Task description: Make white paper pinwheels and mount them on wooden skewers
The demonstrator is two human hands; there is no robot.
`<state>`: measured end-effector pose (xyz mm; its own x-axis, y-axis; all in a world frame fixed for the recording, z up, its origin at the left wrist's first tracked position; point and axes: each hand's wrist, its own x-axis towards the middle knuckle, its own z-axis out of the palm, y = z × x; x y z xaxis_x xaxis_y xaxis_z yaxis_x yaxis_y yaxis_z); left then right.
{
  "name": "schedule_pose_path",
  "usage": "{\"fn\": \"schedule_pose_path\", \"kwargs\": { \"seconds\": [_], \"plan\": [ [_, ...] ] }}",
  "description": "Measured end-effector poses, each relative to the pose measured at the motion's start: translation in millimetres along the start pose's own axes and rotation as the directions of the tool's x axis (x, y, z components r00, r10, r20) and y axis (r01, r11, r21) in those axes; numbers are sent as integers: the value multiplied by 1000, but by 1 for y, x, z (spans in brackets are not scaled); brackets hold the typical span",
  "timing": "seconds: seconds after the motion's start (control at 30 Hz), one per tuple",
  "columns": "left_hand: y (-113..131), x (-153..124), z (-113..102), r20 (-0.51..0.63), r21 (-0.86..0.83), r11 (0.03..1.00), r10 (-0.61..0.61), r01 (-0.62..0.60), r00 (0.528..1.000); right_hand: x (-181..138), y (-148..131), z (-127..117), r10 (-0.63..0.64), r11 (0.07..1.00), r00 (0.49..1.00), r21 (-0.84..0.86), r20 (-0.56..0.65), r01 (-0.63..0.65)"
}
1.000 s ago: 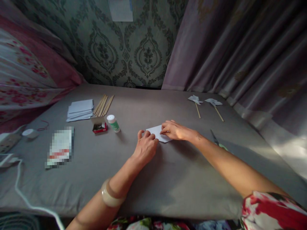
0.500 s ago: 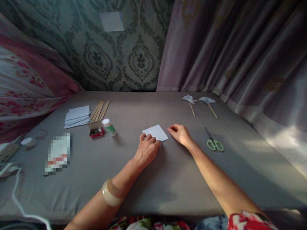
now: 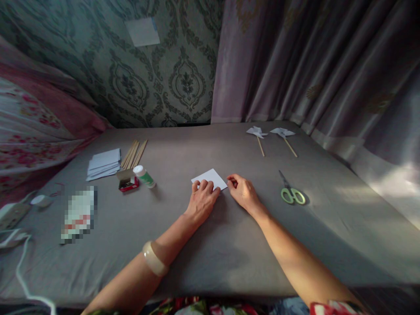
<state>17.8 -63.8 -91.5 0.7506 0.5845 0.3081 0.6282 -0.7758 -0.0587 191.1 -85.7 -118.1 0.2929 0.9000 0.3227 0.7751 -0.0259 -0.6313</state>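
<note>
A small white sheet of paper (image 3: pixel 210 176) lies on the cloth-covered table, one corner pointing away from me. Curled fingers of my left hand (image 3: pixel 204 199) grip it at its near left side and hide that part. My right hand (image 3: pixel 243 192) has its thumb and fingers pinched together at the paper's right corner. Further right lie scissors (image 3: pixel 292 196) with pale green handles, blades pointing away. Left of the paper stands a white-capped bottle with a green label (image 3: pixel 145 176), beside an open small red box (image 3: pixel 128 183) with small dark items in it.
Thin wooden sticks (image 3: pixel 134 154) and a stack of white paper (image 3: pixel 104 163) lie at the back left. Two paper pinwheels on sticks (image 3: pixel 257 132) rest at the back right. A blurred packet (image 3: pixel 78 214), a power strip (image 3: pixel 13 214) and a white cable (image 3: pixel 24 280) occupy the left side.
My right hand has come left to the paper's right corner, closing the gap between them. My left hand stays on the paper. The camera view has shifted slightly.
</note>
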Motion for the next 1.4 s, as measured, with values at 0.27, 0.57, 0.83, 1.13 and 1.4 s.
{"fn": "schedule_pose_path", "kwargs": {
  "seconds": [0.27,0.57,0.83,1.13,1.4],
  "plan": [
    [-4,0,4,-13,-4,1000,24,-24,1000,-3,2,-5,-201,979,978,-47,-61,199],
    [-18,-9,-1,-80,-67,998,-17,12,997,-6,-4,-17,-376,904,924,-191,75,383],
    [-32,-14,-1,-84,-158,986,-58,44,995,-9,-12,-19,-477,856,874,-176,94,486],
    [-44,-17,2,-79,-204,979,-44,27,996,-16,-22,-14,-562,809,815,-114,138,577],
    [-44,-19,-3,-84,-195,981,-35,18,996,-19,-26,-9,-550,817,816,-89,176,570]
  ]
}}
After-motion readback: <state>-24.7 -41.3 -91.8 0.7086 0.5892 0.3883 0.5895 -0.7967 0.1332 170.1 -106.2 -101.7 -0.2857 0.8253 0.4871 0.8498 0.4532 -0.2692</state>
